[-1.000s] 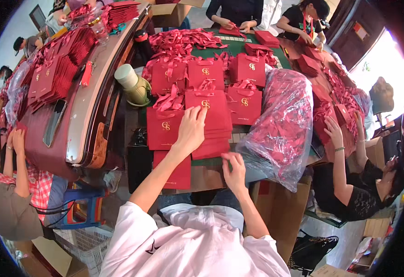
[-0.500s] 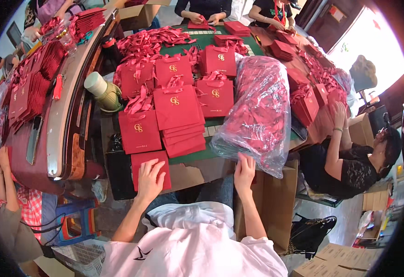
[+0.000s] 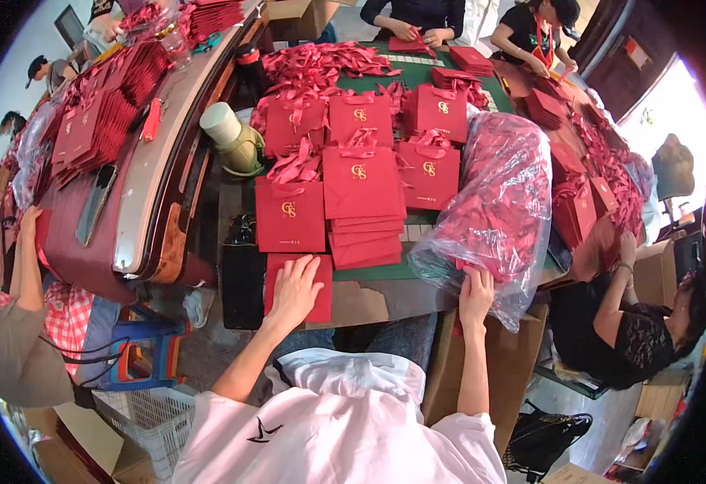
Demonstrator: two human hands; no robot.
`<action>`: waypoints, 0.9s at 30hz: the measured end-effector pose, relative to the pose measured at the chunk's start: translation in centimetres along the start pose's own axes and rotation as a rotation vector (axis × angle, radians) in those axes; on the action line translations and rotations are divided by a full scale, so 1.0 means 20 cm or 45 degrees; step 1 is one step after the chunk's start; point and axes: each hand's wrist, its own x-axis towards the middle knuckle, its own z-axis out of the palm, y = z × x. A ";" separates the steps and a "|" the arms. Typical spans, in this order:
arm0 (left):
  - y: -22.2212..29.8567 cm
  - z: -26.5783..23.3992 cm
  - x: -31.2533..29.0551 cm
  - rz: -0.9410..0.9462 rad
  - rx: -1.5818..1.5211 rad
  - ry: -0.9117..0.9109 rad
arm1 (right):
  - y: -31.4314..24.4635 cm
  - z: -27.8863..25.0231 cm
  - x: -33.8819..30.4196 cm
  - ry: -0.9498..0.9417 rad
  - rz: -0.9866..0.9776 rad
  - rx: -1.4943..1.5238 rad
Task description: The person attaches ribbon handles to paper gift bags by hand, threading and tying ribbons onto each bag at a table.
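My left hand (image 3: 295, 289) lies with its fingers spread on a flat red paper gift bag (image 3: 317, 306) at the near table edge. My right hand (image 3: 476, 297) is at the near end of a large clear plastic bag (image 3: 494, 210) full of red ribbons. Its fingers are pressed together among the ribbon and plastic there, and what they hold is hidden. Between and beyond my hands stand stacks of red gift bags (image 3: 359, 184) with gold marks and ribbon handles. Another red gift bag (image 3: 290, 218) is just beyond my left hand.
A jar with a pale lid (image 3: 221, 125) stands left of the stacks. A heap of red ribbons (image 3: 321, 64) lies farther back. Co-workers sit around, one person (image 3: 611, 315) at the right. An open cardboard box (image 3: 490, 371) is below my right forearm.
The view has swung, so the table appears farther right and higher. My right hand has moved slightly deeper into the near end of the plastic bag. My left hand stays on the red gift bag.
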 end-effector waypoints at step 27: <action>0.17 -0.08 0.06 0.125 -0.113 0.060 | -0.76 -0.24 -0.21 -0.421 -0.233 0.731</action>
